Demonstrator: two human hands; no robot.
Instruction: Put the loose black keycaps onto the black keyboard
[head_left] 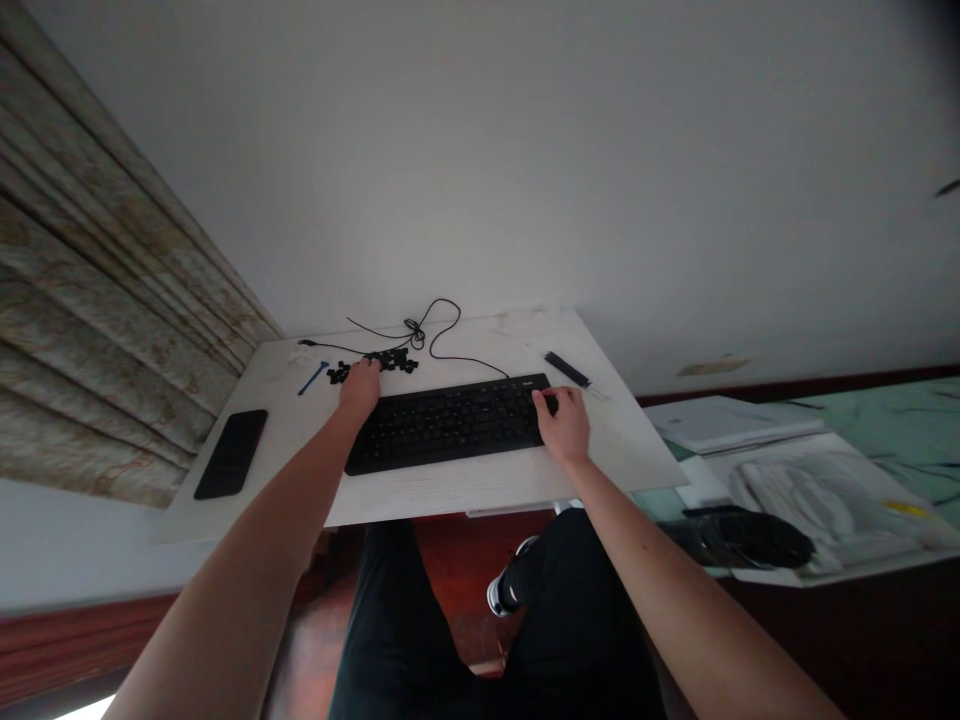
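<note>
A black keyboard (454,420) lies on the white table (450,487), slightly tilted in view. Behind its left end is a heap of loose black keycaps (390,360). My left hand (361,387) reaches to this heap, fingers bent down and close together among the keycaps; what is under the fingertips is hidden. At the keyboard's right end, my right hand (564,423) rests over the number pad side, thumb and forefinger drawn together at the keys. Whatever lies between them is too small to make out. Left of the heap is a small blue tool (313,378).
A black phone (232,453) lies at the table's left. Behind the keyboard runs a looped black cable (414,333). A dark narrow bar (567,369) sits at the back right. Right of the table, a lower surface bears a white box (739,424) and a black item (750,537).
</note>
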